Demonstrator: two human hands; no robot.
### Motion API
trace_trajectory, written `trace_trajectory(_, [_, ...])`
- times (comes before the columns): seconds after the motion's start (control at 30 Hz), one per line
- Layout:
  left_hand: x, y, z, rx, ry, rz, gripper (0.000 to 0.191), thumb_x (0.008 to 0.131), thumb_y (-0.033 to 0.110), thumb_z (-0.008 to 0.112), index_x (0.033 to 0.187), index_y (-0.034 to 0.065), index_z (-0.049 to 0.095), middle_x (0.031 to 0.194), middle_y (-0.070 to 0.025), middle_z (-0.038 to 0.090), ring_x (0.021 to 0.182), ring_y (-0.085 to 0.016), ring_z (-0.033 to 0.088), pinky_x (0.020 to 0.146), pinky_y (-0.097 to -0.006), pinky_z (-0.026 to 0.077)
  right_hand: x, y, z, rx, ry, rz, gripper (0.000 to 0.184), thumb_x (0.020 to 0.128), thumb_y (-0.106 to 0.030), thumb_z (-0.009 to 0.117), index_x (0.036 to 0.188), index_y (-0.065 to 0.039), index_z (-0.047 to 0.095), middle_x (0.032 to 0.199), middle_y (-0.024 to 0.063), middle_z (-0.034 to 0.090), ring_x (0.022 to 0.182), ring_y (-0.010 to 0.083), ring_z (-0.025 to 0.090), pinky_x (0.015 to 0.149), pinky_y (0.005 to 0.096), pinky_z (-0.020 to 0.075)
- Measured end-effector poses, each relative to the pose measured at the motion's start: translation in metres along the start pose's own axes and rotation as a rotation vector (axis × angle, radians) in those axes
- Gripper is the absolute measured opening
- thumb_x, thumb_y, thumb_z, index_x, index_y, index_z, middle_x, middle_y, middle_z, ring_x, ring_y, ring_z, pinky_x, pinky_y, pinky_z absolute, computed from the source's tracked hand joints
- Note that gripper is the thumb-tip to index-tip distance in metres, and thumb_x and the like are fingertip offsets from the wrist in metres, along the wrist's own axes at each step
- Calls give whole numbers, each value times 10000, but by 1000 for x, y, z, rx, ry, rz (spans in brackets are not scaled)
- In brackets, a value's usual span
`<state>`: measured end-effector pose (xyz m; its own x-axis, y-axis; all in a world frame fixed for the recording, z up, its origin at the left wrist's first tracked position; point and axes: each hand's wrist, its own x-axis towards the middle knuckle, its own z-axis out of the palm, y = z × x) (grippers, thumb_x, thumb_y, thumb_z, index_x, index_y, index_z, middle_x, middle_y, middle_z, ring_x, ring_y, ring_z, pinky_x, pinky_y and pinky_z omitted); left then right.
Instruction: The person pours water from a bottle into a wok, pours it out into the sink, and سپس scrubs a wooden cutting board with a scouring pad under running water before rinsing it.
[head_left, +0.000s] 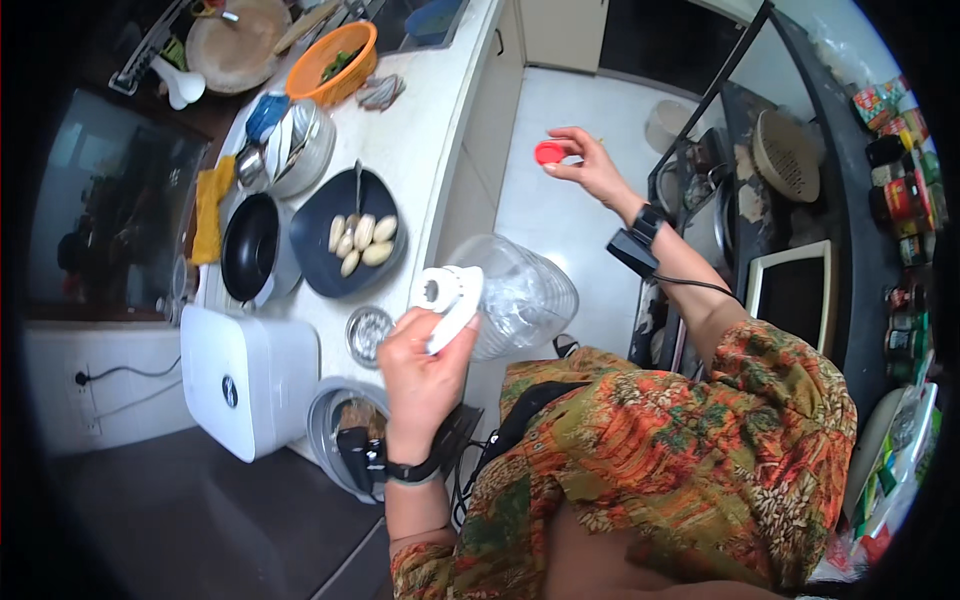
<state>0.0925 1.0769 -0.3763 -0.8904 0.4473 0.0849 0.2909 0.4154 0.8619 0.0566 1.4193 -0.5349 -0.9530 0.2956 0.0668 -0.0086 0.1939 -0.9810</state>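
My left hand (424, 356) grips the white handle (459, 319) of a large clear plastic jug (525, 296). The jug is tilted beside the counter edge, and its white neck (431, 289) is uncapped. Little or no liquid shows inside it. Between the thumb and fingers of my right hand (585, 165) is a red cap (550, 153), held out over the floor, apart from the jug. A dark bowl (319, 262) on the counter near the jug's neck holds several pale, oval food pieces (364, 232) and a spoon (358, 184).
On the counter (427, 90) stand a black pan (250, 247), an orange basket (330, 64), a glass dish (369, 336), a white appliance (247, 382) and a grey container (319, 420). To the right, a dark shelf (817, 105) carries jars and a colander (786, 156).
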Motion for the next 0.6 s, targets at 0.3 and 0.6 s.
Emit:
trace_trajectory(0.3, [76,44,-25,-185,80,75,135,817,77,699,808,-40,630,704,-25,539,653,-85,457,601,-238,374,107,9,2,-141,-138,-98,498,713,-75,753,1178,-42,576,1079,89,631,1060,194,565,942,329,445])
trace_trajectory(0.6, [106,71,-43,-211,185,-6,119,834,41,652,785,-47,590,737,-16,509,653,-75,416,580,-215,309,147,57,26,-463,-219,-236,498,603,-184,820,1062,-123,638,984,91,678,986,250,616,874,366,470])
